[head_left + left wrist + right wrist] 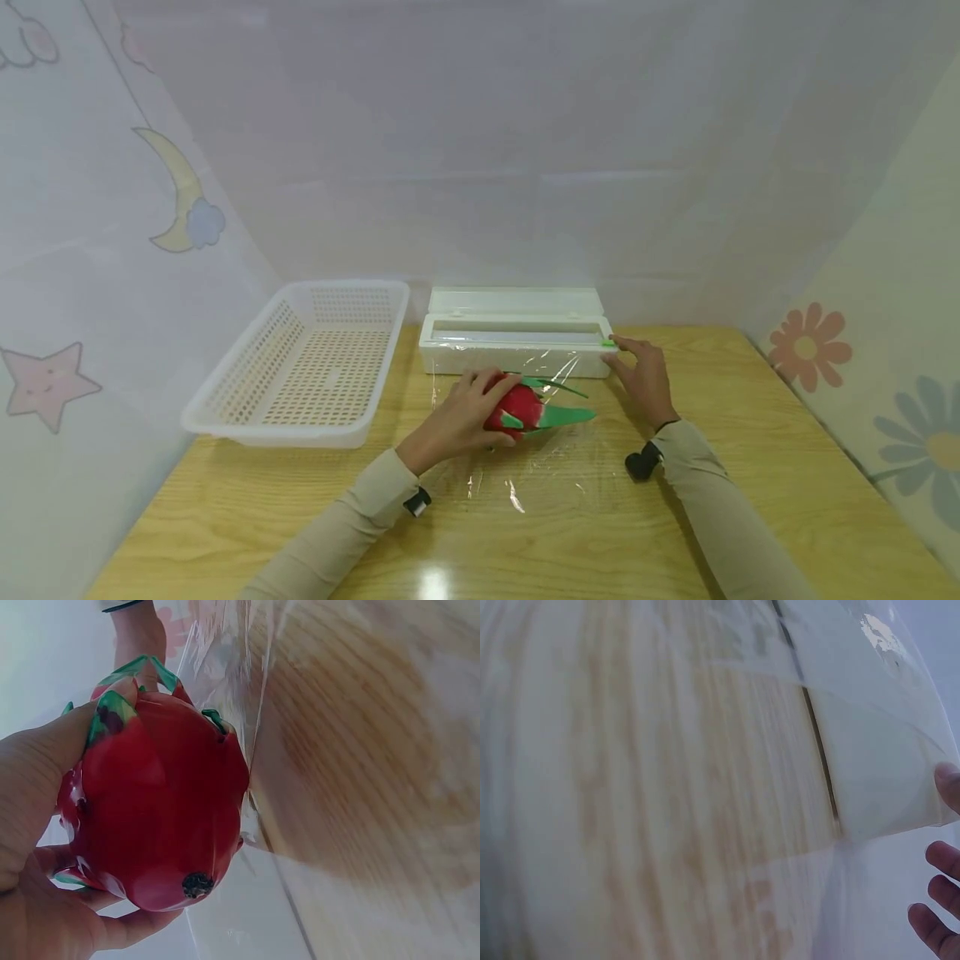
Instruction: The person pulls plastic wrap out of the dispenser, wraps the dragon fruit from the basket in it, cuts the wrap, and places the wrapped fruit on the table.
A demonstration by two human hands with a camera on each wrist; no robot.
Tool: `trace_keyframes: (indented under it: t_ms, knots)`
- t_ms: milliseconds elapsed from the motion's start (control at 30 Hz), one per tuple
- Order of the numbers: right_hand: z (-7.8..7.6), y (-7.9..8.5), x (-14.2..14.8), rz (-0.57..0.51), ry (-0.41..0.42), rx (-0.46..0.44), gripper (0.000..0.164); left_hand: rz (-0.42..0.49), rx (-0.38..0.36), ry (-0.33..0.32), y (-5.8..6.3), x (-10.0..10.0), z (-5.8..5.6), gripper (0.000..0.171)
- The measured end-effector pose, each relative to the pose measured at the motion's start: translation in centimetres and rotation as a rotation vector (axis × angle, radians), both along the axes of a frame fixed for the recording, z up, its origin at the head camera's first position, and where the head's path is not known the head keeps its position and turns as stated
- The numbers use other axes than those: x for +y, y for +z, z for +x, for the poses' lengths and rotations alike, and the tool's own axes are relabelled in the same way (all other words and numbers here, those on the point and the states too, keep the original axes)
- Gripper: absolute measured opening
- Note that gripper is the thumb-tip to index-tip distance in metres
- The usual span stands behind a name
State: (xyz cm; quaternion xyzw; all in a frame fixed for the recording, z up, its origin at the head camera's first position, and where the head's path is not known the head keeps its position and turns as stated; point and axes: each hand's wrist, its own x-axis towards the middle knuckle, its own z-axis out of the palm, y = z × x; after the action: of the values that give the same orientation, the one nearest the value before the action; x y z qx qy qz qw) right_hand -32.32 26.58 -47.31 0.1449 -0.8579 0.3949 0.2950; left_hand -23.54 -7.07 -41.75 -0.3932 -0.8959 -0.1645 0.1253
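Note:
A red dragon fruit point(521, 404) with green leafy tips lies on a sheet of clear cling film point(517, 492) over the table. My left hand point(465, 417) grips it from the left, thumb and fingers round its sides; its dark stem end point(198, 885) shows in the left wrist view. Behind it stands a white cling film dispenser point(517, 360), lid raised, film drawn out over its front. At its right end, my right hand point(647, 379) has the index fingertip on a small green slider point(608, 342) and the thumb point(946, 784) against the front wall.
A white perforated plastic basket point(358, 429) stands left of the dispenser. The wooden table point(787, 500) meets pale walls at the back and both sides, with a moon, a star and flowers printed on them.

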Motion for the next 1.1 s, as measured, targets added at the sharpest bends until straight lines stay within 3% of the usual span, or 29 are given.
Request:
trace_keyframes:
  t_ms: [700, 933, 1100]
  knots:
    - [0.03, -0.04, -0.12, -0.025, -0.005, 0.014, 0.037, -0.056, -0.042, 0.006, -0.49, 0.21, -0.21, 0.09]
    - [-0.13, -0.14, -0.07, -0.042, -0.01, 0.016, 0.037, -0.068, -0.043, 0.0, -0.11, 0.19, -0.23, 0.089]
    - [-0.12, 0.01, -0.1, -0.053, 0.006, 0.032, 0.036, -0.137, -0.036, 0.035, -0.01, 0.46, -0.31, 0.089]
